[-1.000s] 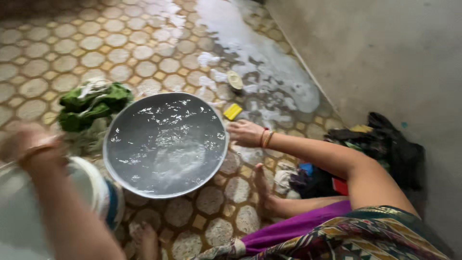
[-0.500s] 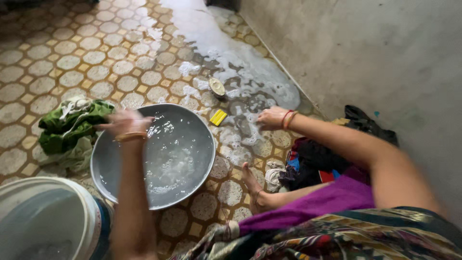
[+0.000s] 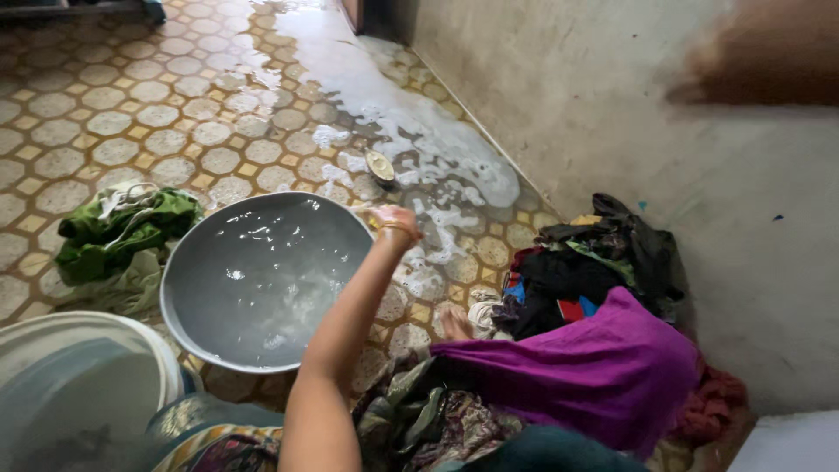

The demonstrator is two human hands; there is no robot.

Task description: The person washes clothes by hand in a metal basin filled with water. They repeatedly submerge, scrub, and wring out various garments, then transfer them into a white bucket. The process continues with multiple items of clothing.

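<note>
Grey basin (image 3: 210, 297) of water (image 3: 262, 288)

The person's left arm is bare from shoulder to wrist, with no sleeve on it. An orange-gold bangle (image 3: 400, 229) circles the wrist just below the left hand (image 3: 391, 215). A bright purple cloth (image 3: 603, 371) drapes over the raised knee. Below it lies a patterned garment (image 3: 437, 424) in dark green, brown and maroon. One bare foot (image 3: 454, 323) shows beside the purple cloth.
</note>
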